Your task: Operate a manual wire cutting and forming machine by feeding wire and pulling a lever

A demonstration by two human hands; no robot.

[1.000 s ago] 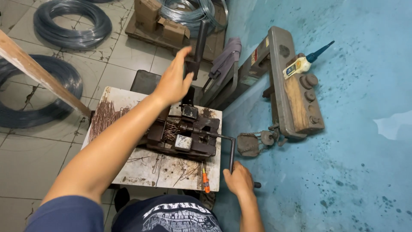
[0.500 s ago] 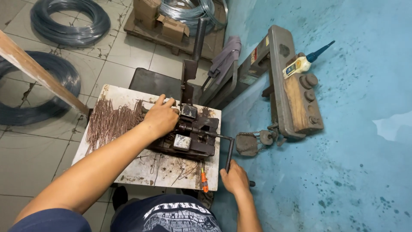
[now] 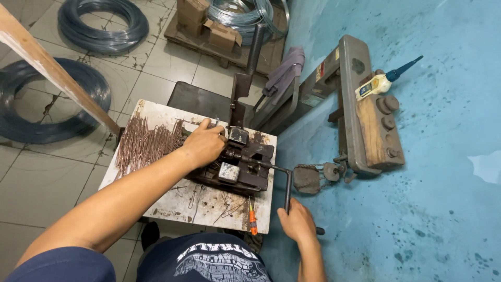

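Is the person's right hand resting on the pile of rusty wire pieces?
No; the right hand grips the crank handle at the table's near right corner, while the wire pieces lie far left.

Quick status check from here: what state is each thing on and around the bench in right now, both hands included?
Left hand: resting on the bending jig, fingers curled at a wire piece.
Right hand: closed on the crank handle.
Crank handle: hanging down off the bench edge.
Bending jig: on the bench, upright lever raised.
Cut wire pieces: piled loose on the bench's left side.
Screwdriver: lying flat at the front edge.
Wire coils: wound, on the floor.
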